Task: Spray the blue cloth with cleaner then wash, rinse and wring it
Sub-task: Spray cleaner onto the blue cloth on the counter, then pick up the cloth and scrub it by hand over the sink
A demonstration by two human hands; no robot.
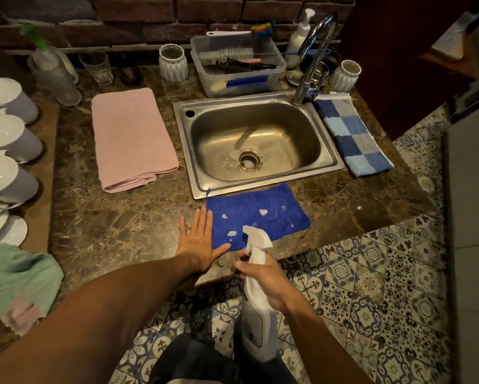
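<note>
A blue cloth point(263, 214) lies flat on the marble counter just in front of the steel sink point(327, 151), with several white foam blobs on it. My left hand point(198, 239) rests flat and open on the counter, its thumb pressing the cloth's near left corner. My right hand point(266, 278) grips a white spray bottle point(256, 309) by the neck, nozzle pointing at the cloth from the near edge. The sink basin is wet around the drain, with some foam.
A folded pink towel point(130, 139) lies left of the sink, a blue checked towel point(352, 134) to its right. The faucet point(313, 56), a plastic tub of brushes point(238, 65) and white cups stand behind. White lidded jars point(8, 139) line the left. Patterned floor tiles lie below.
</note>
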